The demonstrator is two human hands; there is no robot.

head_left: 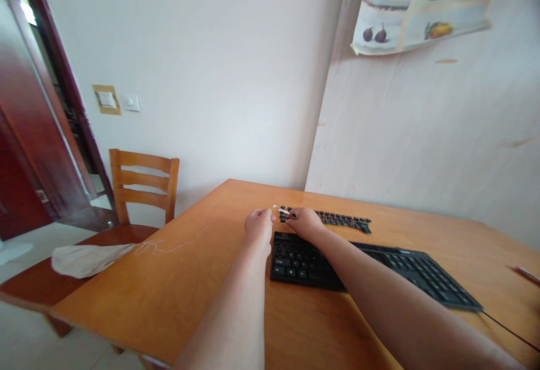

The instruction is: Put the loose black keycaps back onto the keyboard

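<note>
My right hand is closed around a keycap puller, whose thin silver wire prongs stick out to the left. Just left of the prongs, my left hand is closed with its fingertips pinched; whatever they hold is too small or hidden to make out. Both hands hover by the upper left corner of a black keyboard, and my right forearm crosses over its middle. Behind it, loose black keycaps lie in rows, their left part partly covered by my right hand.
The wooden table meets the wall at the back. A white cord trails over its left edge, near a cloth on a wooden chair. The keyboard's cable runs right; a pen-like stick lies at far right.
</note>
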